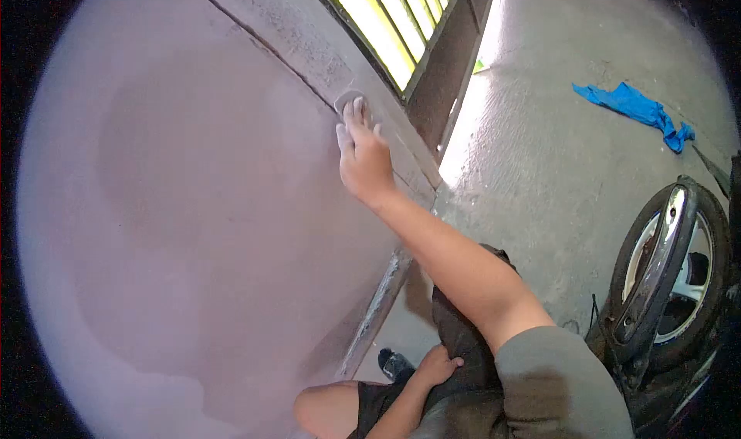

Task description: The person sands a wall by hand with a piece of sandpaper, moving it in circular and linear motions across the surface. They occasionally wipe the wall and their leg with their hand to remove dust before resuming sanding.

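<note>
My right hand [363,153] reaches out and presses a round, thin, pale sanding disc [349,97] against the upper edge of a large dull pinkish-grey panel [208,207]. The fingers lie over the disc and hide part of it; the fingertips look dusty. A dark groove [266,44] runs along the panel up to the disc. Low in the view, my left hand [438,364] is closed against the dark shorts [471,315] at my thigh, thumb on top, with its fingers partly hidden.
A barred metal gate [436,69] stands beyond the panel. On the concrete floor [532,177] lies a crumpled blue cloth [633,109]. A motorbike wheel [679,261] with a chrome-trimmed part is close on the right. My bare knee [328,408] is near the panel's lower edge.
</note>
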`<state>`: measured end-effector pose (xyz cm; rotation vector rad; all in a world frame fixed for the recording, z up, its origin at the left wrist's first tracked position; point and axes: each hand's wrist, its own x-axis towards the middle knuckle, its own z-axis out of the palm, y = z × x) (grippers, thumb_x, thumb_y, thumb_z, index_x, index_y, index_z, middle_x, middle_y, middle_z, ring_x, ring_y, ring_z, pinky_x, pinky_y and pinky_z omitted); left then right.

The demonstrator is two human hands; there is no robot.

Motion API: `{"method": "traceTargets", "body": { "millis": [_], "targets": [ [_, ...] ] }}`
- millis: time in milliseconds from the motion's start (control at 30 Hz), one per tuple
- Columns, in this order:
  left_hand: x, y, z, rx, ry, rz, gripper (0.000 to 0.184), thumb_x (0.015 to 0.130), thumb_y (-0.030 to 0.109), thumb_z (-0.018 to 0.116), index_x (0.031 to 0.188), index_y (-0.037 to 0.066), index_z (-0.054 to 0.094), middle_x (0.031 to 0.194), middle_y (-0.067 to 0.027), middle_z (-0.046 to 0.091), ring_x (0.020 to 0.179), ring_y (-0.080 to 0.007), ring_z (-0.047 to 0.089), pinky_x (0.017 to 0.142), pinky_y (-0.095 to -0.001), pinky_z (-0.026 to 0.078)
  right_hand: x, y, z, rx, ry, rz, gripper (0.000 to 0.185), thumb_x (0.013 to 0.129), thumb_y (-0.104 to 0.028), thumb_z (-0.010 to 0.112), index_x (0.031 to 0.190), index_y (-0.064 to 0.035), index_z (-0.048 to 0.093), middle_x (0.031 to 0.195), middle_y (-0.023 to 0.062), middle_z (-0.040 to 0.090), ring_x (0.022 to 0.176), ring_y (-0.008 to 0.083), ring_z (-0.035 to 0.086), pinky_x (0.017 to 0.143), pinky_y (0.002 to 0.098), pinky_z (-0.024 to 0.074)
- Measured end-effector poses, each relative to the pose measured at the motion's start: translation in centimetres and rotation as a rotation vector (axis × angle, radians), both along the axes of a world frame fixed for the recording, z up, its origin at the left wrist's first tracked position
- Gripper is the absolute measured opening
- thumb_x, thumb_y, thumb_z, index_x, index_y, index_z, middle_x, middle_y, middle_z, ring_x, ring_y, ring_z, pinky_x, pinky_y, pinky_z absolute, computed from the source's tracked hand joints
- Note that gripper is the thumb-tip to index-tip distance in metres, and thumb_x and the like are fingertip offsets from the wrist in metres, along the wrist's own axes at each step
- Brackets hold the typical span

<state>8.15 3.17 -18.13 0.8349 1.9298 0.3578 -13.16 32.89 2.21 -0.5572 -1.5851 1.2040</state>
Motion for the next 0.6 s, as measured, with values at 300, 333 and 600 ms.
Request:
{"method": "traceTargets", "body": {
  "millis": [300, 333, 600],
  "targets": [
    [-0.2, -0.1, -0.9, -0.073, 0.001, 0.015, 0.055, 0.085, 0.035, 0.070, 0.106, -0.015, 0.060, 0.108, -0.0363, 0.061, 0.108, -0.0480, 0.058, 0.092, -0.0500, 0.046, -0.6, 0.3, 2.3, 0.053, 0.053, -0.007, 0.046, 0.104, -0.022, 0.042, 0.140, 0.0063, 0.046, 0.152, 0.0271, 0.035, 0.145, 0.0374, 0.028, 0.118, 0.0541, 0.0196],
    [-0.4, -0.3, -1.4, -0.045, 0.004, -0.014, 0.057, 0.085, 0.037, 0.070, 0.103, -0.016, 0.060, 0.106, -0.0374, 0.061, 0.108, -0.0483, 0.059, 0.091, -0.0503, 0.047, -0.4, 0.7, 2.7, 0.035, 0.032, 0.001, 0.046, 0.104, -0.022, 0.042, 0.140, 0.0059, 0.046, 0.151, 0.0271, 0.035, 0.145, 0.0374, 0.028, 0.118, 0.0540, 0.0199],
    [-0.2, 0.0, -1.9, 0.013, 0.086, -0.043, 0.057, 0.085, 0.040, 0.070, 0.094, -0.016, 0.064, 0.101, -0.0377, 0.062, 0.105, -0.0474, 0.061, 0.089, -0.0500, 0.049, -0.4, 0.6, 4.1, 0.083, -0.032, -0.007, 0.048, 0.104, -0.025, 0.041, 0.142, 0.0047, 0.045, 0.151, 0.0277, 0.035, 0.145, 0.0380, 0.029, 0.118, 0.0532, 0.0211]
  ]
}}
